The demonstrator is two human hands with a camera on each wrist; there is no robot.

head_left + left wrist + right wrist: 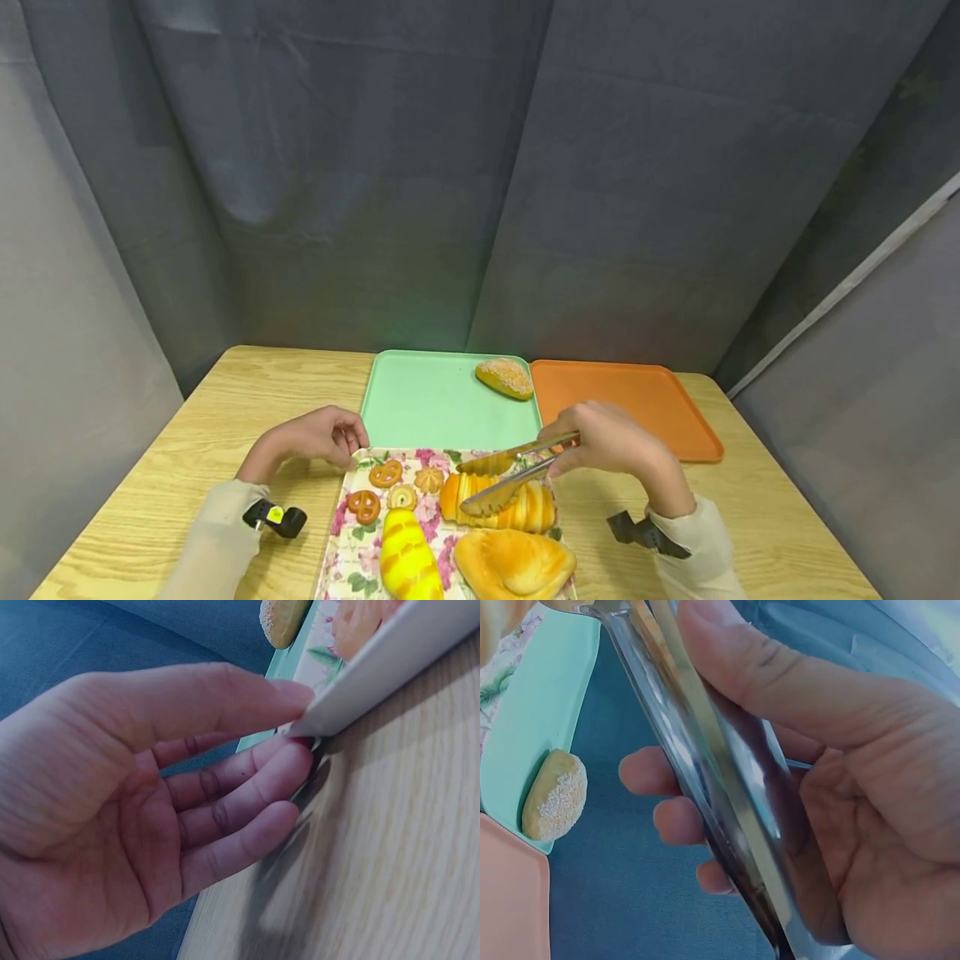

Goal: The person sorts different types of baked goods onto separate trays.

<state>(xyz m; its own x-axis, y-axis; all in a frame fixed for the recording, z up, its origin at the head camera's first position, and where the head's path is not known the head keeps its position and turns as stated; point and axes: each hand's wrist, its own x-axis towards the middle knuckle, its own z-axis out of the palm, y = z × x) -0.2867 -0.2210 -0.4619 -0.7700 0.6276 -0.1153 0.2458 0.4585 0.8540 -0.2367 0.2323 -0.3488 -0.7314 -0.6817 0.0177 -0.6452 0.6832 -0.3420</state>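
Observation:
In the head view my left hand (322,436) is at the far left corner of a white floral tray (343,558). The left wrist view shows the thumb on top of that tray's corner and fingertips beneath it, pinching the edge. My right hand (603,437) grips a pair of metal tongs (491,498). Their jaws stand apart over an orange-and-cream striped bread roll (534,510), one at each side of its left part; whether they touch it I cannot tell. In the right wrist view the thumb and fingers wrap the tongs' handles (727,787).
Also on the floral tray are a yellow loaf (408,557), a folded golden bread (513,567), two pretzels (386,473) and two small cookies (429,479). Behind it lies a green tray (420,400) holding a sugar-topped bun (505,377). An orange tray (622,400) adjoins at right.

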